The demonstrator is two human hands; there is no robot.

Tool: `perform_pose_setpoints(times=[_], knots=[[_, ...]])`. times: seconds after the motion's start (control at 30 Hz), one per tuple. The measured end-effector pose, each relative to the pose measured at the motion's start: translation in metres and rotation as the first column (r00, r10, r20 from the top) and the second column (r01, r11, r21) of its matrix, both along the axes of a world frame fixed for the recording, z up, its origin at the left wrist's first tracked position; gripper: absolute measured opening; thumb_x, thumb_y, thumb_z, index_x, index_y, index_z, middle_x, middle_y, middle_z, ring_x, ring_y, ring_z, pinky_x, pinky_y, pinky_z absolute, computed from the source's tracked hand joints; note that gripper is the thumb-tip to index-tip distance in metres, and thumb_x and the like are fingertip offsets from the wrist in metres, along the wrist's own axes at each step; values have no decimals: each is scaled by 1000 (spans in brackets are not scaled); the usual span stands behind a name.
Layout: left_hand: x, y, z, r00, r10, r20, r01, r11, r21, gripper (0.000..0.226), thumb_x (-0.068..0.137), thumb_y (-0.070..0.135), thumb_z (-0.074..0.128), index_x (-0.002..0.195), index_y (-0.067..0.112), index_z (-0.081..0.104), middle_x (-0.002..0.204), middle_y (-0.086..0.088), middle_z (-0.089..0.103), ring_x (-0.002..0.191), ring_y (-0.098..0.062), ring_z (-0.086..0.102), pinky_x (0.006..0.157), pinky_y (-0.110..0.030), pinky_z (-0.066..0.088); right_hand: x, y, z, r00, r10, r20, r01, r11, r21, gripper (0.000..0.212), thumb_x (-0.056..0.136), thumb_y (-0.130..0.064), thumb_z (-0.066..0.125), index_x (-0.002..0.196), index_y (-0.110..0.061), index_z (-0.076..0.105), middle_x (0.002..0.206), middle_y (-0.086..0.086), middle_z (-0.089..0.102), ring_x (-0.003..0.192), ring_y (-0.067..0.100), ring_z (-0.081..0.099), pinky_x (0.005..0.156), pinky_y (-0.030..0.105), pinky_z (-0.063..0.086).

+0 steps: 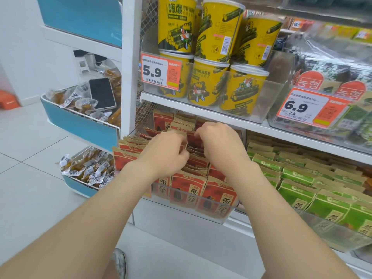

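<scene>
Head view: the red packets (217, 190) stand on edge in tight rows inside a clear bin (193, 207) on the lower shelf, at the left end of the shelving. Both hands are among the middle rows. The left hand (167, 152) has its fingers (184, 147) curled and pinched on the paper tops of a few packets. The right hand (218, 137) sits just beside it, knuckles up and fingers bent down into the rows; its tips are hidden, so I cannot tell whether they grip anything.

The shelf board (261, 125) above hangs low over the back rows. On it sit yellow tubs (209, 85) stacked two high, a 5.9 price tag (160, 70), and seaweed packs (342, 81) behind a 6.9 price tag (306, 107). Green packets (302, 178) fill the neighbouring bin on the right. Left of the white post (130, 57), blue-fronted baskets (80, 125) hold small wrapped snacks (86, 166), with a phone (102, 93) lying on the upper heap.
</scene>
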State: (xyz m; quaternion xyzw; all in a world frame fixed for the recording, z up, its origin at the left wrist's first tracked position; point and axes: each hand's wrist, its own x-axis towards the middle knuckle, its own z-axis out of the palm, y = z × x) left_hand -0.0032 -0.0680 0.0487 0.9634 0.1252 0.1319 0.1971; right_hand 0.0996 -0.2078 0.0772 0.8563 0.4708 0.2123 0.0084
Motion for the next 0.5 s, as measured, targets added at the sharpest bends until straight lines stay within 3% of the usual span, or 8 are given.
perform_pose_setpoints(times=[0.07, 0.1, 0.2, 0.27, 0.37, 0.43, 0.5], knots=[[-3, -2, 3, 998, 37, 56, -31, 994, -102, 37, 100, 27, 57, 135, 20, 67, 122, -2, 73, 96, -22, 69, 99, -46, 56, -1, -8, 3, 996, 67, 53, -75, 983, 167, 33, 89, 4, 67, 110, -20, 77, 101, 3, 73, 87, 34, 69, 71, 40, 54], [-4, -2, 4, 995, 64, 82, -53, 991, -122, 42, 102, 27, 58, 143, 19, 61, 125, -3, 73, 99, -22, 70, 101, -46, 56, -2, -13, 3, 992, 103, 77, -120, 957, 265, 35, 88, 5, 69, 111, -19, 77, 97, 3, 75, 80, 36, 69, 69, 42, 54], [-7, -3, 10, 972, 85, 218, -53, 988, -148, 51, 108, 28, 57, 157, 19, 47, 147, -4, 63, 132, -24, 60, 111, -41, 48, -15, -27, 6, 974, 201, 105, -225, 808, 544, 39, 93, 4, 72, 128, -14, 72, 102, 3, 79, 84, 32, 70, 77, 45, 56], [-11, -10, 19, 939, -24, 343, 99, 975, -201, 48, 112, 32, 54, 159, 25, 44, 154, 5, 57, 142, -11, 51, 115, -30, 41, -27, -38, 10, 957, 286, 53, -243, 688, 684, 33, 97, 0, 72, 128, -11, 74, 109, 1, 79, 97, 23, 73, 87, 41, 59], [-19, -29, 34, 881, -157, 445, 323, 889, -324, 33, 114, 26, 51, 147, 26, 56, 139, 11, 66, 131, -3, 60, 107, -22, 47, -45, -57, 23, 895, 429, -126, -108, 480, 871, 22, 94, -2, 79, 111, -15, 81, 102, -11, 78, 95, 4, 74, 84, 19, 56], [-24, -48, 42, 860, -122, 495, 372, 814, -445, 25, 115, 28, 52, 137, 24, 63, 123, 7, 74, 116, -10, 70, 98, -35, 59, -51, -68, 29, 828, 505, -243, 47, 369, 928, 16, 93, -5, 81, 103, -17, 80, 92, -13, 78, 83, 0, 72, 76, 13, 52], [-30, -67, 46, 843, -57, 535, 374, 777, -506, 24, 114, 32, 54, 133, 22, 65, 117, 5, 77, 109, -14, 75, 91, -47, 63, -54, -76, 33, 745, 575, -337, 196, 294, 935, 9, 95, -12, 82, 101, -18, 79, 84, -9, 77, 74, 0, 68, 71, 18, 53]])
